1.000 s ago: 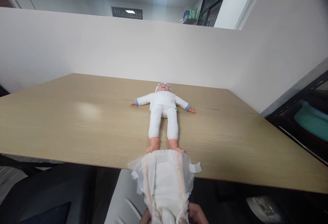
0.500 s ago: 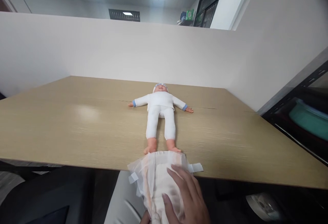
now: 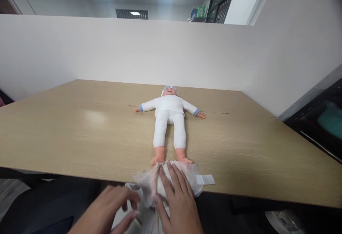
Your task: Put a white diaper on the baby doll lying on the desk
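A white diaper (image 3: 196, 169) lies unfolded over the table's front edge, its near part hanging toward my lap. One white tab sticks out on its right side. My right hand (image 3: 177, 200) rests flat on the diaper, fingers stretched forward and apart. Left of it, my left hand (image 3: 117, 202) hovers beside the diaper's left edge with fingers curved and a gap between thumb and fingers; nothing shows in it. Just beyond the diaper, a baby doll (image 3: 169, 114) in white clothes and a cap lies on its back, arms spread, feet toward me.
The wooden table (image 3: 107, 130) runs up to a white partition wall (image 3: 160, 52). At the right stands a dark shelf with a teal object (image 3: 331, 120) in it. Below the table's front edge at left is a dark chair seat (image 3: 53, 202).
My left hand has come up into view from below, at the diaper's left side. My right hand has shifted left and flattened onto the diaper, which now sits lower.
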The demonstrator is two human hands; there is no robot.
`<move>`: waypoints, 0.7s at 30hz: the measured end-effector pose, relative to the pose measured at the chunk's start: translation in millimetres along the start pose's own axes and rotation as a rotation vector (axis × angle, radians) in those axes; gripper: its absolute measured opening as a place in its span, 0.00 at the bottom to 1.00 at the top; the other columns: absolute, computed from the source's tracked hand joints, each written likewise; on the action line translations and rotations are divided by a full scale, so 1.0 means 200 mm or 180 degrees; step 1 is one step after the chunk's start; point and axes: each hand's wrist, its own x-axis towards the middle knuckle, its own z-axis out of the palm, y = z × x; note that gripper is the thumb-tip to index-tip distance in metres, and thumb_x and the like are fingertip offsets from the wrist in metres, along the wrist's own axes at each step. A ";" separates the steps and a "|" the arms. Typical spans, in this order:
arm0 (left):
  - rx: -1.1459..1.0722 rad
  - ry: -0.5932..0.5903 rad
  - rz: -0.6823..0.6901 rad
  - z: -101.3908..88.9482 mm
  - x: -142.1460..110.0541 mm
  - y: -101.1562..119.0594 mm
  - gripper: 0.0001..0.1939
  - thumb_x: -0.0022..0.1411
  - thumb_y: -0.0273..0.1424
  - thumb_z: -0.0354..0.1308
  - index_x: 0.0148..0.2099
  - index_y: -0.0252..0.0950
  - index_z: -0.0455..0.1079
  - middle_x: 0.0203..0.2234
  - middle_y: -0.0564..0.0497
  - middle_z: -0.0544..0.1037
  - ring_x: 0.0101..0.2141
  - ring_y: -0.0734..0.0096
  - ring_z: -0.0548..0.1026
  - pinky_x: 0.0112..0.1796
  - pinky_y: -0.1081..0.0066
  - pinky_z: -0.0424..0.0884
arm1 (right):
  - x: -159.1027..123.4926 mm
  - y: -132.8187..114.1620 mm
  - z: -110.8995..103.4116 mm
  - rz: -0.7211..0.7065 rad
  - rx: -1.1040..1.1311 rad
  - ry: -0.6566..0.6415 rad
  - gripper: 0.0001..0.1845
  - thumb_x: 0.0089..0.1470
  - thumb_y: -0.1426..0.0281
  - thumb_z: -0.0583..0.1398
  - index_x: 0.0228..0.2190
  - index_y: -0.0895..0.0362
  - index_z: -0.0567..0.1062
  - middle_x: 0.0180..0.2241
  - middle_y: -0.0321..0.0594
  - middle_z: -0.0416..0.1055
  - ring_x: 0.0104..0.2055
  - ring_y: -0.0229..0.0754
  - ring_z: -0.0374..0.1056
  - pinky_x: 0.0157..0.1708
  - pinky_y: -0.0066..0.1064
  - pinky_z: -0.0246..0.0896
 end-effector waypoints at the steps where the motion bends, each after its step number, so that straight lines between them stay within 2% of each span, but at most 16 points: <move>1: 0.0271 0.0120 0.0348 -0.07 0.06 0.04 0.16 0.54 0.35 0.79 0.46 0.41 0.87 0.44 0.40 0.85 0.45 0.46 0.80 0.48 0.64 0.76 | 0.00 0.00 0.00 -0.0008 -0.0029 -0.0017 0.38 0.71 0.58 0.58 0.76 0.54 0.61 0.75 0.46 0.58 0.71 0.65 0.67 0.60 0.59 0.77; 4: 0.1196 0.0420 0.1378 -0.17 0.30 0.17 0.20 0.67 0.32 0.67 0.61 0.41 0.81 0.55 0.42 0.83 0.55 0.46 0.77 0.59 0.57 0.72 | -0.01 0.00 0.00 0.0011 -0.0077 -0.0134 0.38 0.71 0.61 0.58 0.77 0.53 0.58 0.76 0.44 0.57 0.73 0.63 0.64 0.63 0.58 0.74; 5: 0.1805 0.0297 0.1449 -0.16 0.38 0.20 0.27 0.71 0.27 0.61 0.69 0.46 0.74 0.64 0.44 0.78 0.62 0.47 0.74 0.64 0.52 0.68 | -0.01 0.00 0.01 0.0029 -0.0079 -0.0169 0.39 0.71 0.62 0.58 0.77 0.52 0.58 0.76 0.44 0.56 0.74 0.62 0.63 0.64 0.58 0.73; 7: 0.2935 0.0145 0.1819 -0.12 0.55 0.24 0.41 0.68 0.16 0.55 0.77 0.51 0.61 0.73 0.44 0.67 0.69 0.46 0.67 0.66 0.47 0.66 | -0.02 0.01 0.02 0.0050 -0.0071 -0.0210 0.39 0.70 0.64 0.58 0.77 0.52 0.58 0.77 0.43 0.55 0.75 0.62 0.62 0.65 0.57 0.72; 8: 0.3421 -0.0077 0.1937 -0.09 0.62 0.25 0.47 0.65 0.14 0.56 0.80 0.53 0.54 0.77 0.44 0.60 0.73 0.45 0.63 0.67 0.46 0.65 | -0.03 0.01 0.03 0.0047 -0.0065 -0.0207 0.39 0.70 0.64 0.58 0.77 0.52 0.58 0.77 0.43 0.55 0.75 0.62 0.61 0.66 0.58 0.72; 10: 0.4024 -0.0578 0.2158 0.00 0.74 0.26 0.57 0.61 0.17 0.67 0.82 0.53 0.45 0.80 0.40 0.50 0.76 0.40 0.55 0.69 0.45 0.64 | -0.04 0.02 0.04 0.0012 -0.0065 -0.0170 0.38 0.69 0.65 0.58 0.76 0.53 0.59 0.77 0.44 0.55 0.75 0.62 0.61 0.65 0.58 0.72; 13: 0.4247 -0.1100 0.2459 0.11 0.85 0.27 0.72 0.46 0.27 0.83 0.82 0.53 0.44 0.81 0.36 0.43 0.77 0.30 0.49 0.70 0.40 0.61 | -0.04 0.04 0.05 -0.0076 -0.0101 -0.0153 0.38 0.68 0.66 0.58 0.75 0.54 0.61 0.76 0.44 0.57 0.74 0.61 0.62 0.64 0.57 0.73; 15: 0.4210 -0.1289 0.2662 0.15 0.91 0.27 0.77 0.38 0.28 0.87 0.82 0.55 0.46 0.81 0.37 0.43 0.77 0.29 0.50 0.69 0.41 0.62 | -0.04 0.06 0.05 -0.0123 -0.0121 -0.0201 0.37 0.67 0.66 0.58 0.74 0.54 0.63 0.76 0.42 0.58 0.74 0.60 0.62 0.64 0.56 0.74; 16: 0.4181 -0.1361 0.2756 0.16 0.93 0.28 0.75 0.38 0.27 0.86 0.81 0.56 0.49 0.81 0.38 0.45 0.77 0.30 0.51 0.69 0.42 0.64 | -0.04 0.07 0.04 -0.0128 -0.0126 -0.0222 0.36 0.67 0.66 0.58 0.74 0.53 0.64 0.75 0.42 0.59 0.74 0.59 0.63 0.63 0.55 0.74; 17: 0.4144 -0.1412 0.2848 0.16 0.96 0.28 0.69 0.41 0.27 0.85 0.79 0.55 0.54 0.81 0.40 0.47 0.77 0.32 0.52 0.68 0.44 0.65 | -0.04 0.07 0.04 -0.0125 -0.0124 -0.0237 0.36 0.67 0.66 0.58 0.73 0.53 0.64 0.75 0.41 0.60 0.74 0.58 0.63 0.63 0.54 0.74; 19: 0.4007 -0.1491 0.3092 0.15 1.01 0.29 0.48 0.54 0.28 0.79 0.73 0.50 0.66 0.79 0.45 0.55 0.75 0.36 0.58 0.66 0.46 0.67 | -0.04 0.08 0.04 -0.0116 -0.0097 -0.0261 0.36 0.66 0.66 0.59 0.73 0.52 0.65 0.74 0.42 0.61 0.73 0.58 0.65 0.63 0.54 0.75; 21: 0.3774 -0.1497 0.3409 0.15 1.05 0.29 0.25 0.66 0.31 0.68 0.64 0.44 0.75 0.76 0.48 0.64 0.71 0.41 0.64 0.65 0.47 0.67 | -0.04 0.09 0.05 -0.0120 -0.0062 -0.0310 0.37 0.66 0.66 0.60 0.73 0.52 0.64 0.74 0.43 0.63 0.72 0.58 0.66 0.63 0.53 0.75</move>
